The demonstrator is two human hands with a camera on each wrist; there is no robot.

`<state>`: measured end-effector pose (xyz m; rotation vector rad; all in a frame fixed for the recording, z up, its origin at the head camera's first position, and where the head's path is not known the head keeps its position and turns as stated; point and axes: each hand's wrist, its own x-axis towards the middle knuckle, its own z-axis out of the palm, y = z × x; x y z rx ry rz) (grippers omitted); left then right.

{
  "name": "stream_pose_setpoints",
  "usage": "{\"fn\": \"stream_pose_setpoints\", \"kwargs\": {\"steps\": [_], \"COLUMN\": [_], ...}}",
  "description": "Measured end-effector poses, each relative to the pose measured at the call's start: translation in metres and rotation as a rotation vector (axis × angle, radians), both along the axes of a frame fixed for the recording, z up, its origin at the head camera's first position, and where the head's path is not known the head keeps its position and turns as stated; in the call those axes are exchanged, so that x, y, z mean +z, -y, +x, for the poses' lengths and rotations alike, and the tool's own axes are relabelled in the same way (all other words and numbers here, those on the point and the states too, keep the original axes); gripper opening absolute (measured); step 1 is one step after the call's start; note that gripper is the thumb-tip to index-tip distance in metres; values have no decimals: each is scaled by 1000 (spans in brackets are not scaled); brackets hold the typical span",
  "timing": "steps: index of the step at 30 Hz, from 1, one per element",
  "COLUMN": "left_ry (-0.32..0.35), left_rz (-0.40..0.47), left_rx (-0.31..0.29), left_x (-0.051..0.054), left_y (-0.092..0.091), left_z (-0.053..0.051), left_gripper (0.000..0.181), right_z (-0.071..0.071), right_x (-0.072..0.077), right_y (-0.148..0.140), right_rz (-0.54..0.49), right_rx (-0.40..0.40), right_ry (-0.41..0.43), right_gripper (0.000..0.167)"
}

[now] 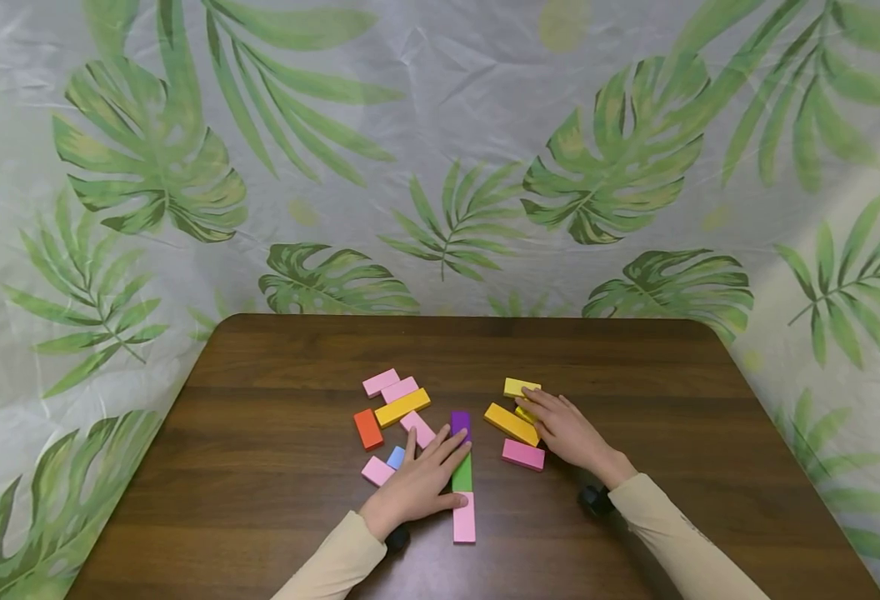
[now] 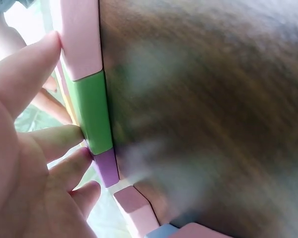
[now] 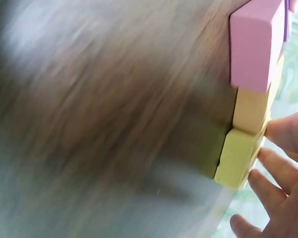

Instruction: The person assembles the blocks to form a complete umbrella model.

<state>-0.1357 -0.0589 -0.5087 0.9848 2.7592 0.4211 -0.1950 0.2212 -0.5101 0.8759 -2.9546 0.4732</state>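
Observation:
My left hand (image 1: 417,485) lies over a straight row of blocks, its fingers extended. That row runs from a purple block (image 1: 460,423) through a green block (image 1: 462,477) to a pink block (image 1: 465,525), end to end. In the left wrist view, the fingertips touch the green block (image 2: 93,114) and purple block (image 2: 107,167), with the thumb at the pink block (image 2: 81,39). My right hand (image 1: 577,433) reaches over yellow blocks, its fingertips touching the top of a yellow block (image 3: 235,158). Another yellow block (image 1: 517,387) lies at its fingertips. The fingers partly hide the yellow blocks.
Left of the row lie several pink blocks (image 1: 380,382), an orange-yellow block (image 1: 403,407), a red block (image 1: 368,429) and a partly covered blue block (image 1: 396,457). Near the right hand are an orange-yellow block (image 1: 511,423) and a pink block (image 1: 523,455). The brown table (image 1: 260,517) meets a leaf-patterned cloth (image 1: 455,117).

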Motion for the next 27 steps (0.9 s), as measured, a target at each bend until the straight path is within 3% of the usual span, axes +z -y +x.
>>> {"fn": "stream_pose_setpoints", "kwargs": {"steps": [17, 27], "left_ry": [15, 20], "left_rz": [33, 38], "left_rx": [2, 5], "left_x": [-1, -2], "left_y": [0, 1], "left_z": [0, 0], "left_gripper": [75, 74], "right_z": [0, 0], "right_x": [-5, -1], "right_y": [-31, -34], "right_rz": [-16, -19], "right_rx": [-67, -78], "right_ry": [-6, -38], "right_gripper": [48, 46]}}
